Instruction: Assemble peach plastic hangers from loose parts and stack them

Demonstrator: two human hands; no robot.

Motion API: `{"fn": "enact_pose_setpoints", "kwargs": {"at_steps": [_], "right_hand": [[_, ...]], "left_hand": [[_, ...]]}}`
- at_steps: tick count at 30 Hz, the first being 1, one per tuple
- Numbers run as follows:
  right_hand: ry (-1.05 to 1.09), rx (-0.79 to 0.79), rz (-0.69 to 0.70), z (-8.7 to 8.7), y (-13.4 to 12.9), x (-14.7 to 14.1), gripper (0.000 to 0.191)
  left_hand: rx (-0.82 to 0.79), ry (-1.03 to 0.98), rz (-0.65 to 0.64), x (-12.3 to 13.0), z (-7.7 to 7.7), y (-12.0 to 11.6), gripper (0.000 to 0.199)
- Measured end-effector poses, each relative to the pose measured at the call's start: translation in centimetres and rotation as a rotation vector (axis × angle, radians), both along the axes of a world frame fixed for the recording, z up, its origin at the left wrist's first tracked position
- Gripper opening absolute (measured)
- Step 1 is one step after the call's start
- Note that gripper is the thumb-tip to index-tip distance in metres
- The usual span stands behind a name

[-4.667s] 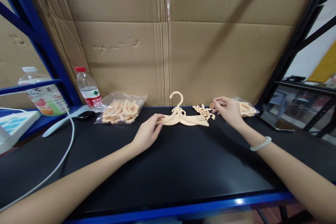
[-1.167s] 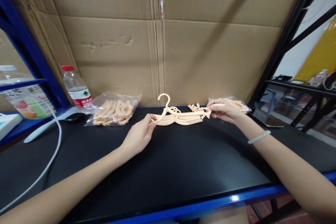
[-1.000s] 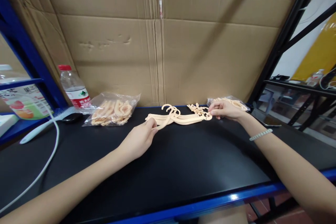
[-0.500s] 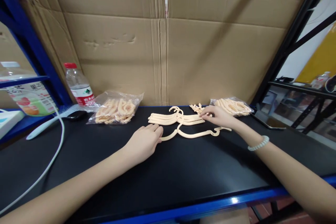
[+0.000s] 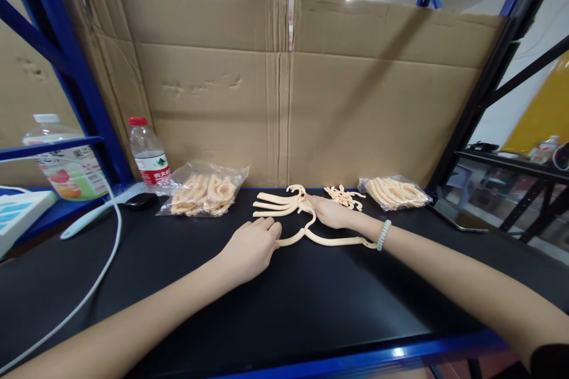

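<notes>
A cream clothes hanger (image 5: 335,241) lies on the black tabletop, its hook pointing away from me. My left hand (image 5: 255,246) is closed round the hanger's left end. Farther back is a stack of similar hangers (image 5: 275,204), with their left arms fanned out. My right hand (image 5: 329,211) lies over the stack's right side, its fingertips by the hooks. Those fingers are too blurred and covered to tell whether they grip anything. The right forearm passes over the right end of the near hanger. Just behind the right hand is a pile of small cream pieces (image 5: 344,195).
Clear bags of cream parts lie at the back left (image 5: 204,192) and back right (image 5: 393,192). A red-capped bottle (image 5: 151,160), a brush (image 5: 95,213) and a white cable (image 5: 113,254) are on the left. A cardboard wall (image 5: 213,106) closes off the back.
My right hand has moved left, from the right end of the hanger stack to its hooks. My left hand keeps hold of the near hanger. The view has tilted up slightly.
</notes>
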State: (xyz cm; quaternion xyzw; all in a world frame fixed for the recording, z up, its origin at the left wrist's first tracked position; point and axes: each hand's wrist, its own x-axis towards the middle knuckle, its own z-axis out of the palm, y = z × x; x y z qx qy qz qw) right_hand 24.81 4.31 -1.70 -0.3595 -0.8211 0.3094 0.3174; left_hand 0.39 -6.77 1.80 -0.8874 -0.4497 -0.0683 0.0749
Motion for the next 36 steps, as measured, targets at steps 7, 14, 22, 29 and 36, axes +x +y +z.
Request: {"fn": "enact_pose_setpoints", "kwargs": {"at_steps": [7, 14, 22, 29, 36], "right_hand": [[-0.184, 0.238, -0.101, 0.7, 0.5, 0.0, 0.039], [-0.209, 0.401, -0.255, 3.4, -2.1, 4.2, 0.029], [-0.23, 0.304, -0.524, 1.8, -1.9, 13.1, 0.026], [-0.329, 0.089, -0.392, 3.6, -2.9, 14.7, 0.027], [-0.496, -0.089, -0.024, 4.4, -4.9, 12.4, 0.036]], "left_hand": [[0.003, -0.013, 0.021, -0.2, -0.1, 0.4, 0.01], [0.003, -0.016, 0.022, -0.5, -0.1, 0.7, 0.009], [-0.033, 0.034, 0.036, -1.0, 1.2, 1.3, 0.011], [-0.168, 0.029, 0.045, -2.2, 2.3, 2.5, 0.014], [-0.192, 0.058, 0.045, -3.0, 2.5, 2.9, 0.016]]}}
